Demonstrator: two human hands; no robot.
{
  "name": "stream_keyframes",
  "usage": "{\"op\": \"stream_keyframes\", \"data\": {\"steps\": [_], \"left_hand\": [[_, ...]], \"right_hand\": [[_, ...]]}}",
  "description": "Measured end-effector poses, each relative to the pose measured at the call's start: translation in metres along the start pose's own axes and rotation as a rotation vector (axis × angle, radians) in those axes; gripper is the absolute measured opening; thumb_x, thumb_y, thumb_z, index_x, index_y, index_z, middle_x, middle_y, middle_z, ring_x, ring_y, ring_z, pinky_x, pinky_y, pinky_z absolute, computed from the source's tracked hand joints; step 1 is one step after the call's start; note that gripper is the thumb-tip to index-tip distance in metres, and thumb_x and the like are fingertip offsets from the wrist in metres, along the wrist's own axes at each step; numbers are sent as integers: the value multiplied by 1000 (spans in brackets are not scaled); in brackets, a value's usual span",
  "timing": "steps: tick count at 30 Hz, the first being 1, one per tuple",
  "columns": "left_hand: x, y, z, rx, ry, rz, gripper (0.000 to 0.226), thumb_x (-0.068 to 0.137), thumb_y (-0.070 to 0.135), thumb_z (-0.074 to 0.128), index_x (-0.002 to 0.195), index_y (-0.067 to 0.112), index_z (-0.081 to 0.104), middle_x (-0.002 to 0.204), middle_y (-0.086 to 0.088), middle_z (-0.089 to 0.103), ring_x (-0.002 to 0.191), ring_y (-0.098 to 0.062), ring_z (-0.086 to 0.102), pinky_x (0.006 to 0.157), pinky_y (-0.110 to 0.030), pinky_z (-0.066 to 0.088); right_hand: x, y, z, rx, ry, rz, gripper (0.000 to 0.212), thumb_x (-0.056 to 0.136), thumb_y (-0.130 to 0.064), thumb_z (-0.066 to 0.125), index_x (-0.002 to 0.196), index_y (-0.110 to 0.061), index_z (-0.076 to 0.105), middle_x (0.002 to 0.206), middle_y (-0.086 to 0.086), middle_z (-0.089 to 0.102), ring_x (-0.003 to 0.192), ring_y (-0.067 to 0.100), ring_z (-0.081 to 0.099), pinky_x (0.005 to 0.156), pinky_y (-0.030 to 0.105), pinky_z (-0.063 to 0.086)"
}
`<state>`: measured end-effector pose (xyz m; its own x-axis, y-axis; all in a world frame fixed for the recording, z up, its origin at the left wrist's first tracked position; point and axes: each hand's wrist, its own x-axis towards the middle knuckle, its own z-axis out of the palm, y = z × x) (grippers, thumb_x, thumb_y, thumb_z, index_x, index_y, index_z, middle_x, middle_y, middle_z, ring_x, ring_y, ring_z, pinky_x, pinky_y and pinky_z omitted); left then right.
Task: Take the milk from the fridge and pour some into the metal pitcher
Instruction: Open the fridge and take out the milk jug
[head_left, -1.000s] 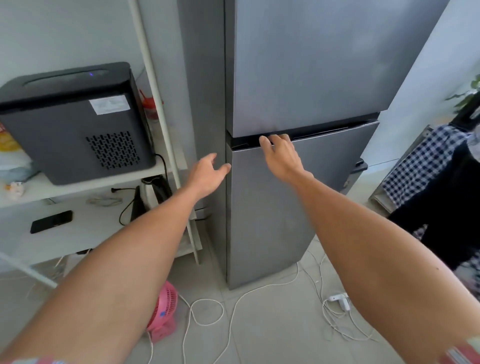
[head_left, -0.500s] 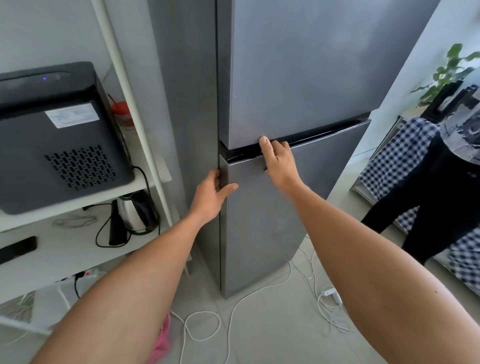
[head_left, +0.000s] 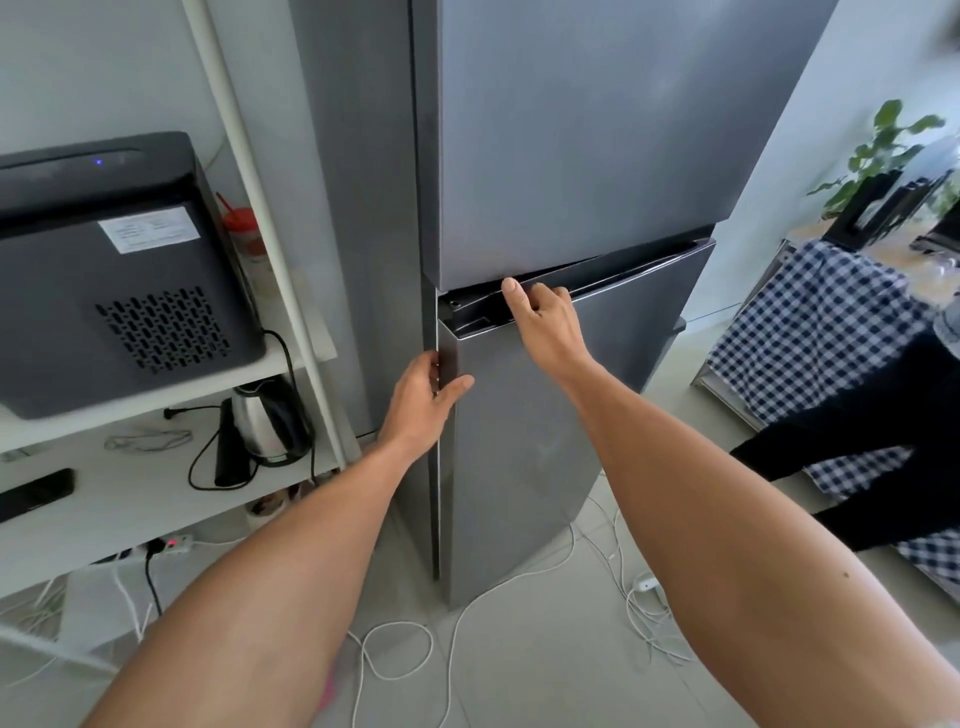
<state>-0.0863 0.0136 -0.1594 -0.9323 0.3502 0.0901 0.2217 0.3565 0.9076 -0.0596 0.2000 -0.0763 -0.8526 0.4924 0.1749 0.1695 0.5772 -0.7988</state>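
1. The tall grey two-door metal fridge (head_left: 571, 156) stands at centre; its lower door (head_left: 524, 441) is cracked ajar at the left edge.
2. The left hand (head_left: 421, 410) has its fingers curled around that door's left edge, thumb on the front face.
3. The right hand (head_left: 545, 325) has its fingers hooked into the dark recessed handle (head_left: 623, 270) along the door's top.
4. The milk and the metal pitcher are not in view; the milk is presumably behind this door.
5. The door looks stiff and heavy with a smooth face, so the recess and edge offer the surest hold.
6. White cables (head_left: 395, 654) trail on the floor by the fridge's foot; a white shelf (head_left: 156, 499) carrying a steel kettle (head_left: 265, 421) stands close on the left.
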Motion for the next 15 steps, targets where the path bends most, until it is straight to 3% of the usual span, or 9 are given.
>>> {"op": "stream_keyframes", "data": {"steps": [6,9,12,15], "left_hand": [[-38,16,19,108,46,9,49,87,55,78,119,24,60,107,7,71,94,-13,70,79,-28,56],[-62,24,27,187,38,35,46,82,61,71,111,25,66,95,11,73,83,-10,71,78,-32,58],[-85,30,34,261,32,65,35,84,53,57,97,23,70,86,10,72,78,-13,68,78,-37,58],[-101,38,46,353,59,86,22,96,39,58,94,21,70,91,5,72,82,-18,68,77,-39,58]], "right_hand": [[-28,6,-33,-75,-55,24,55,97,-67,50,89,-13,53,109,3,51,81,17,53,78,35,43],[-43,9,-52,-124,-34,63,65,87,-80,48,91,-16,57,111,-2,52,90,22,59,79,37,46],[-57,14,-73,-178,-16,129,83,68,-96,46,92,-18,63,107,-5,57,90,22,62,83,41,52],[-68,27,-98,-137,-15,179,74,60,-88,56,85,-19,65,99,-1,66,85,23,67,83,43,57]]}}
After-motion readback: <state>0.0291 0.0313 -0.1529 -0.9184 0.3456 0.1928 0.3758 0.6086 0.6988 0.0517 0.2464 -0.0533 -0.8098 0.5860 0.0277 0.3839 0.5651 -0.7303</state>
